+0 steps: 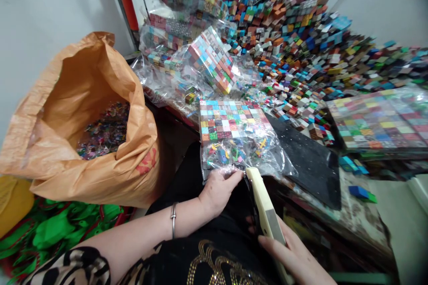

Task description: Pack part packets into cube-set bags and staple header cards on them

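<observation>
My left hand (219,189) pinches the near edge of a clear plastic bag (239,149) that holds a flat grid of small coloured cubes (229,120) and several tiny loose pieces. My right hand (294,258) grips the handle of a cream hand-held sealer (265,211). The sealer's tip rests against the bag's open edge, right beside my left fingers. A black mat (309,164) lies under and to the right of the bag.
A large orange sack (90,120) with small coloured bits stands open at left. A big heap of loose coloured cubes (301,35) covers the table behind. More bagged cube grids lie at the back (210,60) and at right (377,120). Green material (56,231) lies below the sack.
</observation>
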Motion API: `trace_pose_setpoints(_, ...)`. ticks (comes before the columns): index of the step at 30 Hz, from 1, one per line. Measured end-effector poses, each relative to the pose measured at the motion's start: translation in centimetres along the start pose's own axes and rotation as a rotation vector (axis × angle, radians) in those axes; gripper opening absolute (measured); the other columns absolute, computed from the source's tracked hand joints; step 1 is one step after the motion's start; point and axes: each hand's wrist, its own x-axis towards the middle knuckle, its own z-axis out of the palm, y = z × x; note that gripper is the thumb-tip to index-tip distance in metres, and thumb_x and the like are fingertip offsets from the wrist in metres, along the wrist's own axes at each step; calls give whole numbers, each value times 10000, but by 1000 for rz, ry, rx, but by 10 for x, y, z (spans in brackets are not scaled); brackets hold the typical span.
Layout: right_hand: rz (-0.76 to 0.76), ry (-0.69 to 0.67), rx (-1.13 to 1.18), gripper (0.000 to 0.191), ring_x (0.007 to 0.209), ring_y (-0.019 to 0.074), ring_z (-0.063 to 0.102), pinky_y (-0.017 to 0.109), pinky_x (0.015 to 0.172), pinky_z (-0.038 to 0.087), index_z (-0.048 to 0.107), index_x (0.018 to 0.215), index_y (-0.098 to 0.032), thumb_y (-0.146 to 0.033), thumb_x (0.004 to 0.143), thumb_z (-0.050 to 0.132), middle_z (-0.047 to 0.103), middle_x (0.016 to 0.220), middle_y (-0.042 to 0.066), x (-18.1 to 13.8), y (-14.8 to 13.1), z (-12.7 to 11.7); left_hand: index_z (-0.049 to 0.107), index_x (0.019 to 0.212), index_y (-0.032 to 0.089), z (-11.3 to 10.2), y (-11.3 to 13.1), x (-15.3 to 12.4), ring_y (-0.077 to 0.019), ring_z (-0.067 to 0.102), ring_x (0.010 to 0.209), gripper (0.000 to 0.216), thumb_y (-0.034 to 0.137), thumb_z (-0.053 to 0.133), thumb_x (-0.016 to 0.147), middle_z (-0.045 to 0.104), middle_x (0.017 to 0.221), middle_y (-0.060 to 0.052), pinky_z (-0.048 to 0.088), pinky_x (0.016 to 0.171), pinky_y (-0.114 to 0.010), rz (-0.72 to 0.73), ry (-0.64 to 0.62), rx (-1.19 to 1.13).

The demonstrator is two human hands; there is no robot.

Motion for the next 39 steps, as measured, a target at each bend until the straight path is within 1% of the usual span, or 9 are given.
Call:
trace_pose_setpoints(4,-6,7,-29,414,943,289,558,386,842,394,589,974,-180,-430,646,553,637,964,95,-3,-1,1,560,664,153,0,-1,0,-96,377,579,244,370,514,767,435,586,44,312,559,-214,6,-13,-5)
trace_pose_setpoints(7,2,25,-20,417,938,287,560,374,831,393,586,985,-179,-436,661,536,636,946,90,-3,-2,1,539,617,151,-1,0,1,-99,378,576,281,385,509,769,432,576,42,323,563,-219,28,-42,37)
trace_pose_setpoints(12,0,7,-36,399,905,289,559,376,799,396,574,973,-165,-410,661,537,625,875,86,6,-2,0,569,630,152,-4,1,3,-121,426,606,284,386,491,771,491,596,25,361,609,-237,88,-42,121)
trace_pose_setpoints(17,6,6,-59,387,869,272,561,365,770,404,572,972,-173,-384,648,540,628,830,67,12,-2,-1,535,591,159,-5,0,4,-112,393,579,293,378,480,779,449,570,33,335,560,-226,97,-34,185)
trace_pose_setpoints(21,20,-1,-48,366,891,274,565,370,791,406,577,945,-183,-399,654,529,636,857,63,8,-6,0,528,588,159,-5,0,3,-113,396,586,284,367,482,775,449,575,32,331,560,-228,74,-49,146)
trace_pose_setpoints(25,40,11,-11,380,942,275,559,367,828,402,580,962,-183,-424,676,513,638,934,77,1,-10,2,559,642,160,-4,0,2,-113,413,589,276,393,493,774,474,595,32,348,582,-230,29,-40,91)
trace_pose_setpoints(29,64,14,-21,393,937,274,559,371,840,395,586,968,-184,-440,678,515,641,907,70,-3,-8,1,572,671,154,-2,2,1,-120,452,630,253,380,516,771,503,617,24,368,638,-234,2,-53,-1)
trace_pose_setpoints(33,47,12,-9,390,941,275,559,356,836,396,588,961,-180,-438,677,522,638,927,88,-5,-6,-1,581,714,146,0,4,0,-130,488,699,208,340,530,770,549,691,8,385,709,-241,-18,-51,-125)
trace_pose_setpoints(39,33,5,-55,379,907,279,569,361,820,411,600,925,-180,-439,658,524,641,893,86,-5,-5,-3,593,746,150,1,3,0,-149,524,755,237,365,504,788,589,735,0,401,766,-271,0,-86,-129)
